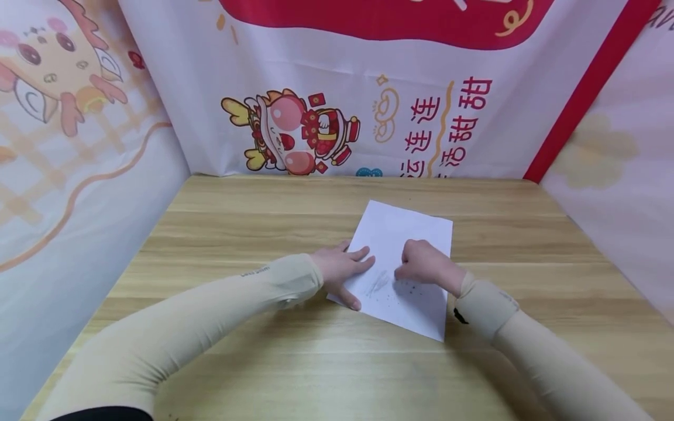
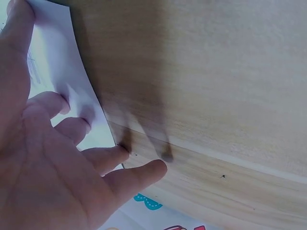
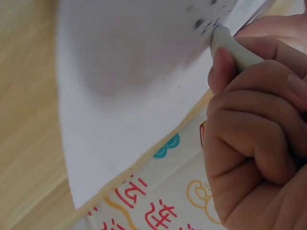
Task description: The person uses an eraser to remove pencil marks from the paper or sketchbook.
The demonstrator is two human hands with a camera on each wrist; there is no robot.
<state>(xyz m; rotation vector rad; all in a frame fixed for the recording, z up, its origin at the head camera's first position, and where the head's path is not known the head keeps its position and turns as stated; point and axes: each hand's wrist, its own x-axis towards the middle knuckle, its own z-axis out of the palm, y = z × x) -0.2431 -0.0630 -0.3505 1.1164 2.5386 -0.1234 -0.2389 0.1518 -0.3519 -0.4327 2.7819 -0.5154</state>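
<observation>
A white sheet of paper (image 1: 395, 225) lies at a slant on the wooden table. My left hand (image 1: 341, 269) rests spread over its left edge, thumb near the lower corner and some fingertips on the sheet. Curled fingers of my right hand (image 1: 427, 264) pinch a white eraser (image 3: 236, 48), its rounded tip against the paper in the right wrist view; the rest of it is hidden in the fist. Grey pencil shading (image 1: 377, 283) shows between the hands, and dark crumbs (image 1: 413, 287) are scattered below the right hand.
The wooden table (image 1: 253, 216) runs back to a white and red printed cloth (image 1: 337, 70). Patterned cloth (image 1: 605, 175) also hangs along the right side and the left side. A tiny dark speck (image 2: 223, 176) lies on the wood beyond the left fingers.
</observation>
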